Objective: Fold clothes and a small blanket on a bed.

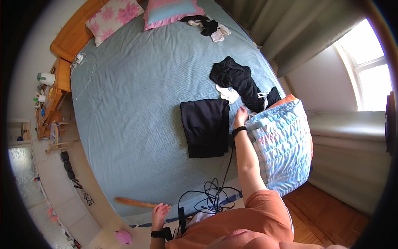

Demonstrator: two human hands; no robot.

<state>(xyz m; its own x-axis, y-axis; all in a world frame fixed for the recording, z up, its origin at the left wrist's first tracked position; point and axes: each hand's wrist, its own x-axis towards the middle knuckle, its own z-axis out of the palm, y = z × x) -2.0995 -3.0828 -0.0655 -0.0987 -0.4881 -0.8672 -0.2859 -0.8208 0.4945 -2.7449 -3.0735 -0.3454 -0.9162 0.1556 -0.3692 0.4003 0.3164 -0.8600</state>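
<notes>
A large bed with a blue-green sheet (133, 124) lies before me. My right hand (241, 116) reaches out over the bed, beside a folded black cloth garment (205, 129) and the near end of a crumpled black garment (236, 77). Whether its fingers touch anything I cannot tell. White socks or small cloths (228, 93) lie just beyond it. My left hand (160, 213) is low at the bed's near edge, fingers spread, by the end of a wooden-handled brush or stick (135, 202); contact is unclear. A blue-and-white quilted bundle (279, 146) stands right of my right forearm.
Tangled black cables (216, 196) hang at the near edge. Two pillows (115, 18) and more black and white clothes (210, 26) lie at the far end. A white cable (90, 77) is at the left, by a wooden desk (63, 74). Curtains (298, 31) hang at the right.
</notes>
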